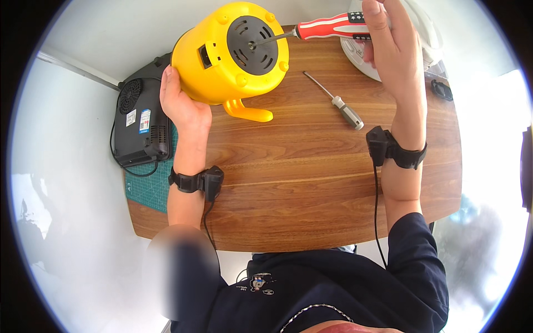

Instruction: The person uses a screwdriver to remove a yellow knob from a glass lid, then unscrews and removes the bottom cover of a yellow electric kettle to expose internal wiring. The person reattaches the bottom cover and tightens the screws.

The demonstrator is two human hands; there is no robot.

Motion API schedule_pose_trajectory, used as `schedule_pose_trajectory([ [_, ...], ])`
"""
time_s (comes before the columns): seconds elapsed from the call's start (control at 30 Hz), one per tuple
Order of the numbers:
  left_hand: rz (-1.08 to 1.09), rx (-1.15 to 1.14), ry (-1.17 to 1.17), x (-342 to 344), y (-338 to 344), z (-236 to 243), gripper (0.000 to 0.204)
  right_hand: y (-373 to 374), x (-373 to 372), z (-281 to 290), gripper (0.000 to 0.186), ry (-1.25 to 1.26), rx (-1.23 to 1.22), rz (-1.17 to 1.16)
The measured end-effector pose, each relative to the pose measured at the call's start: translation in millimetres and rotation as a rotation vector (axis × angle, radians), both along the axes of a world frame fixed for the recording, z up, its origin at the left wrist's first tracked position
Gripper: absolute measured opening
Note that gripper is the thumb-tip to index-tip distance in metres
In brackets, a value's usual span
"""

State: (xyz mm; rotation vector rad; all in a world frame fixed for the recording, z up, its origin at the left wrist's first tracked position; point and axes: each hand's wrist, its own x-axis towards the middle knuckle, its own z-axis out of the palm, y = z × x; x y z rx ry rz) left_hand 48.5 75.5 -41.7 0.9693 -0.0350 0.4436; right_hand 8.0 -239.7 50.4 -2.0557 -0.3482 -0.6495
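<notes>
A yellow jug-shaped appliance (219, 80) is tilted so that its underside faces me, above the far side of the table. Its round black vented base plate (265, 62) has a hole in the middle, and a socket and a curved handle show on its body. My left hand (187, 108) is closed on its lower left side. In my right hand (395, 64), fingers wrapped round the grip, is a screwdriver with a red and white handle (327, 26). The shaft points left and its tip is at the middle hole; whether it touches a screw there cannot be seen.
A second screwdriver (345, 110) with a grey handle lies on the wooden table (288, 183). Left stands a black vented appliance (136, 119) with a cable, by a green cutting mat (145, 191). A white round appliance (355, 62) and a small black object (442, 90) are far right.
</notes>
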Motion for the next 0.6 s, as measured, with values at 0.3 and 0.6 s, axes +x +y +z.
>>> schedule_pose_trajectory([
  [0.3,0.004,0.061,0.033,2,5,-4,0.033,5,5,2,0.034,-0.03,0.071,-0.073],
  [0.6,-0.015,-0.007,0.004,1,-1,0,0.024,-9,9,-8,0.035,-0.078,-0.097,-0.001],
])
